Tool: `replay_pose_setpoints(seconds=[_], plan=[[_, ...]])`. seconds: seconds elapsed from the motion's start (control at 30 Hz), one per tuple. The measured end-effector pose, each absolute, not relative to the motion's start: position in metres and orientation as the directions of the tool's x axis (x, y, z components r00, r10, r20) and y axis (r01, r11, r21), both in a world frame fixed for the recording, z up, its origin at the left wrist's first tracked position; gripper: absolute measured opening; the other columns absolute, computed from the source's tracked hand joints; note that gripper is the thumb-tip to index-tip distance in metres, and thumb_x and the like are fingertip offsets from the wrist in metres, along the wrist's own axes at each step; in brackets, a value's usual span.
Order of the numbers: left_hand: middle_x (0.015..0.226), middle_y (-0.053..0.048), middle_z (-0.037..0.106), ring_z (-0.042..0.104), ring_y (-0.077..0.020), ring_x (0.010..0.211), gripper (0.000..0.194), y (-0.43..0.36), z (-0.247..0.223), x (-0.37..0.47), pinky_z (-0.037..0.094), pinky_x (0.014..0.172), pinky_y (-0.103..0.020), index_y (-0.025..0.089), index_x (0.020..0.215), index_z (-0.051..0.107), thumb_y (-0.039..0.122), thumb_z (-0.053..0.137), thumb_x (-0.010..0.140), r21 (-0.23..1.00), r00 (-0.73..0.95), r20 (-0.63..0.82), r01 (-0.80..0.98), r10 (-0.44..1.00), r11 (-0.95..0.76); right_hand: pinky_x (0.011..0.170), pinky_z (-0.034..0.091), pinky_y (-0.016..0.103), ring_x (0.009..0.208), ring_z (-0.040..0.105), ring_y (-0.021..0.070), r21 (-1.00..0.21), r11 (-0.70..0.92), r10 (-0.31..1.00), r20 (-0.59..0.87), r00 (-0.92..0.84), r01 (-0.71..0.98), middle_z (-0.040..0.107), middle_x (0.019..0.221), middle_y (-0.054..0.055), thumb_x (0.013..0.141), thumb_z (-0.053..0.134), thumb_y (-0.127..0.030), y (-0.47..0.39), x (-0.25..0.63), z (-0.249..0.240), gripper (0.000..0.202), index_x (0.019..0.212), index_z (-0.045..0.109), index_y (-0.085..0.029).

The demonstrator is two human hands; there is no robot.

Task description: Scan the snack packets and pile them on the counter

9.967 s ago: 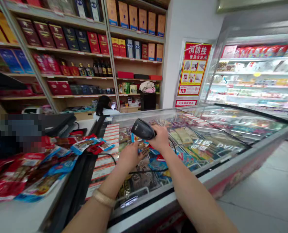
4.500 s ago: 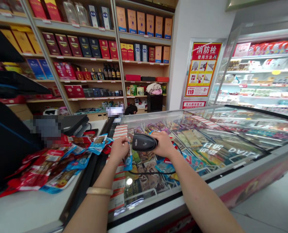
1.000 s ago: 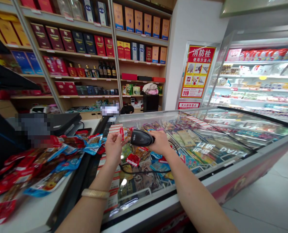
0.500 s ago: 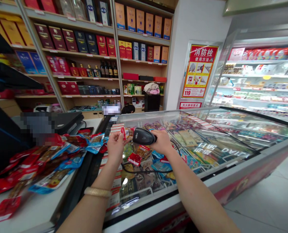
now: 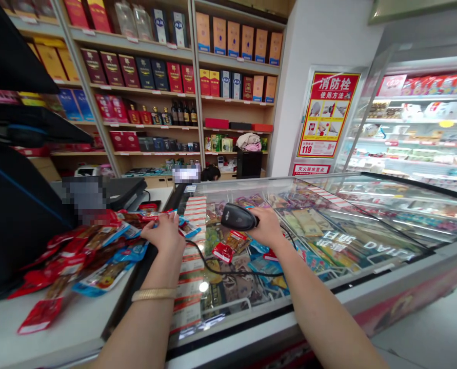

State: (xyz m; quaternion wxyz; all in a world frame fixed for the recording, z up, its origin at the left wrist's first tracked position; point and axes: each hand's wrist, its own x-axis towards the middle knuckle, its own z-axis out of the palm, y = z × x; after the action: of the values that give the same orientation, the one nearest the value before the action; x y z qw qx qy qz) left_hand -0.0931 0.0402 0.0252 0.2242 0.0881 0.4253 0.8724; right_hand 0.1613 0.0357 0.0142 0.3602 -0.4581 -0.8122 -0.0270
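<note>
Right grip (image 5: 264, 225) clasping the scanner (image 5: 238, 217), left grip's (image 5: 165, 233) hold unclear, the slack cable (image 5: 228, 273) could snag packets (image 5: 223, 252) atop the freezer (image 5: 251, 336).

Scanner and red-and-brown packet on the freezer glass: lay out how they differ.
The scanner is black and bulky; the red-and-brown packet is flat and shiny. The scanner is held in the right hand; the red-and-brown packet lies unheld on the freezer glass. No shared feature stands out.
</note>
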Motion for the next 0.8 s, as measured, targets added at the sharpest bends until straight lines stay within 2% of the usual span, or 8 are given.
replay_pose_setpoints(seconds=[0.13, 0.27, 0.33, 0.4, 0.47, 0.57, 0.67, 0.8], plan=[[0.079, 0.008, 0.051, 0.068, -0.0119, 0.074, 0.041, 0.037, 0.026, -0.082, 0.058, 0.075, -0.032, 0.029, 0.086, 0.021, 0.012, 0.053, 0.067, 0.756, -0.846, -0.06, -0.385, 0.53, -0.529, 0.078, 0.04, 0.029, 0.089, 0.067, 0.0216, -0.292, 0.576, 0.73, 0.604, -0.32, 0.763, 0.075, 0.089, 0.004, 0.072, 0.071, -0.031, 0.034, 0.161, 0.015, 0.018, 0.087, 0.072, -0.022], [0.075, 0.007, 0.055, 0.069, -0.0145, 0.074, 0.037, 0.031, 0.027, -0.074, 0.055, 0.071, -0.031, 0.029, 0.093, 0.032, 0.018, 0.053, 0.065, 0.802, -0.768, -0.006, -0.386, 0.64, -0.456, 0.078, 0.04, 0.03, 0.087, 0.067, 0.0215, -0.292, 0.553, 0.738, 0.607, -0.296, 0.78, 0.075, 0.09, 0.005, 0.074, 0.072, -0.038, 0.032, 0.161, 0.019, 0.021, 0.087, 0.073, -0.023], [0.072, 0.004, 0.059, 0.068, -0.0177, 0.072, 0.029, 0.028, 0.025, -0.069, 0.053, 0.066, -0.031, 0.026, 0.091, 0.044, 0.025, 0.057, 0.064, 0.901, -0.701, 0.09, -0.246, 0.707, -0.358, 0.077, 0.04, 0.03, 0.086, 0.067, 0.0218, -0.286, 0.542, 0.741, 0.606, -0.29, 0.79, 0.074, 0.089, 0.005, 0.074, 0.072, -0.043, 0.031, 0.161, 0.02, 0.023, 0.085, 0.073, -0.023], [0.069, 0.0, 0.063, 0.067, -0.0213, 0.07, 0.023, 0.024, 0.021, -0.061, 0.05, 0.063, -0.032, 0.024, 0.082, 0.053, 0.034, 0.062, 0.063, 0.97, -0.562, 0.226, 0.058, 0.796, -0.234, 0.076, 0.04, 0.03, 0.086, 0.067, 0.0223, -0.28, 0.536, 0.742, 0.607, -0.286, 0.797, 0.074, 0.088, 0.006, 0.073, 0.073, -0.046, 0.031, 0.161, 0.021, 0.026, 0.084, 0.073, -0.022], [0.069, -0.003, 0.066, 0.066, -0.0251, 0.073, 0.024, 0.02, 0.016, -0.052, 0.049, 0.066, -0.035, 0.024, 0.072, 0.058, 0.042, 0.068, 0.061, 0.887, -0.347, 0.315, 0.438, 0.883, -0.145, 0.075, 0.04, 0.03, 0.086, 0.067, 0.0226, -0.282, 0.533, 0.74, 0.613, -0.277, 0.798, 0.074, 0.087, 0.005, 0.071, 0.074, -0.045, 0.032, 0.161, 0.021, 0.027, 0.085, 0.073, -0.022], [0.078, -0.008, 0.069, 0.067, -0.0317, 0.085, 0.036, 0.012, 0.007, -0.041, 0.048, 0.075, -0.038, 0.024, 0.071, 0.061, 0.051, 0.077, 0.054, 0.573, -0.082, 0.287, 0.813, 0.954, -0.103, 0.075, 0.039, 0.03, 0.088, 0.067, 0.0224, -0.292, 0.532, 0.739, 0.618, -0.268, 0.795, 0.074, 0.087, 0.005, 0.071, 0.074, -0.039, 0.033, 0.161, 0.02, 0.025, 0.089, 0.073, -0.022], [0.086, -0.013, 0.07, 0.066, -0.0358, 0.093, 0.044, 0.007, 0.0, -0.035, 0.048, 0.077, -0.039, 0.024, 0.074, 0.062, 0.052, 0.081, 0.047, 0.363, 0.003, 0.206, 0.928, 0.979, -0.079, 0.075, 0.038, 0.03, 0.09, 0.067, 0.0221, -0.295, 0.528, 0.742, 0.617, -0.263, 0.796, 0.074, 0.088, 0.004, 0.071, 0.072, -0.034, 0.034, 0.161, 0.019, 0.023, 0.091, 0.073, -0.023], [0.078, -0.009, 0.068, 0.066, -0.033, 0.09, 0.038, 0.006, -0.003, -0.032, 0.046, 0.071, -0.034, 0.024, 0.071, 0.057, 0.044, 0.081, 0.049, 0.339, 0.036, 0.161, 0.937, 0.986, -0.089, 0.075, 0.038, 0.029, 0.09, 0.067, 0.0219, -0.293, 0.526, 0.738, 0.624, -0.257, 0.798, 0.073, 0.088, 0.004, 0.071, 0.071, -0.031, 0.034, 0.161, 0.019, 0.019, 0.088, 0.072, -0.022]])
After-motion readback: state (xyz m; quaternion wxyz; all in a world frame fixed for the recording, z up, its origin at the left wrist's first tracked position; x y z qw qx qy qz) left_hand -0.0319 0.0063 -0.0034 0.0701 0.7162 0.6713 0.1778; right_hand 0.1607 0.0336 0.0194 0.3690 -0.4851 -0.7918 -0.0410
